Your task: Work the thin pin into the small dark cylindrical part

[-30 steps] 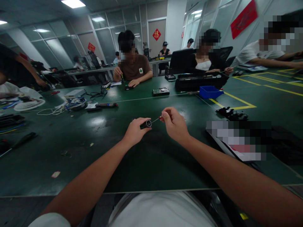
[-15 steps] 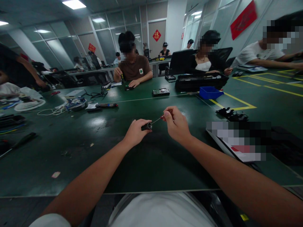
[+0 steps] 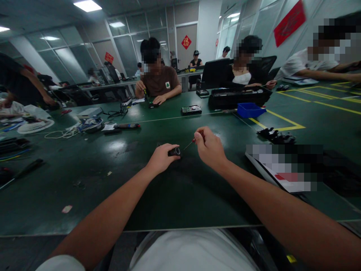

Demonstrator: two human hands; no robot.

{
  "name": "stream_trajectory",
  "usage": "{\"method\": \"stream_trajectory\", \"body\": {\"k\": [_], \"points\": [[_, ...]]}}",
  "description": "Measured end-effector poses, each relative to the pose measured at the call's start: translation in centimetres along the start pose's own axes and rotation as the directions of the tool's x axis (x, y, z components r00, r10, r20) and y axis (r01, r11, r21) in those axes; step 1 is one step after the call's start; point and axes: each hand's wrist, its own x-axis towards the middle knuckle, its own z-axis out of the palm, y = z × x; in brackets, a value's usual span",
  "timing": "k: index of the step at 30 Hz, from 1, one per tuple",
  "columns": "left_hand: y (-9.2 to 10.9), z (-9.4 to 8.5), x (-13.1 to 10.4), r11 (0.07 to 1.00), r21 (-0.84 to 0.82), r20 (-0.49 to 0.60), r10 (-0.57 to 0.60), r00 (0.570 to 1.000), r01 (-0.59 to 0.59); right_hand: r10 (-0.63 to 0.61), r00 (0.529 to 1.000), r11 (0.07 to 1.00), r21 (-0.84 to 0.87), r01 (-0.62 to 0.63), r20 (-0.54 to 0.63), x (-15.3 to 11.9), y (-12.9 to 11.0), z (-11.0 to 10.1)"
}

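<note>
My left hand point(image 3: 161, 159) is closed around a short black cylinder point(image 3: 174, 151), whose round open end faces right. In my right hand point(image 3: 209, 147) is a small screwdriver point(image 3: 193, 140) with a red handle, pinched between thumb and fingers. Its thin shaft points down and left, and the tip stands just right of the cylinder, apart from it. Both hands are above the green table point(image 3: 169, 203).
A circuit-board device point(image 3: 191, 109) lies ahead, with a blue bin point(image 3: 251, 110) and a long black housing point(image 3: 239, 98) to its right. Black parts point(image 3: 276, 136) lie at right, a pen-like tool point(image 3: 126, 126) at left. A person point(image 3: 160, 81) works opposite.
The screwdriver tip has come away from the cylinder's open end. The cylinder has shifted and turned slightly in my left hand.
</note>
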Motion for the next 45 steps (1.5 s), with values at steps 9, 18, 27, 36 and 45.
{"method": "stream_trajectory", "body": {"k": [9,18,27,36,45], "points": [[-0.7,-0.8,0.6,0.948,-0.297,-0.074,-0.145,0.987,0.117,0.025,1.0,1.0,-0.001,-0.025,0.0,0.0,-0.1,-0.1],[0.2,-1.0,0.4,0.852,-0.48,-0.008,-0.243,0.97,0.209,0.039,0.999,0.997,-0.072,-0.037,0.032,0.0,-0.1,0.0],[1.4,0.3,-0.4,0.957,0.272,0.185,0.05,0.982,-0.1,-0.05,0.997,0.982,-0.177,0.059,0.055,0.1,-0.1,0.1],[1.4,1.0,0.2,0.898,0.426,0.284,-0.013,0.959,-0.114,-0.009,0.991,0.979,-0.202,0.035,0.131,0.0,0.0,0.5],[0.6,-1.0,0.3,0.995,0.086,-0.023,-0.051,0.998,0.053,-0.023,0.988,0.98,-0.193,0.053,0.153,0.1,0.1,0.3]]}}
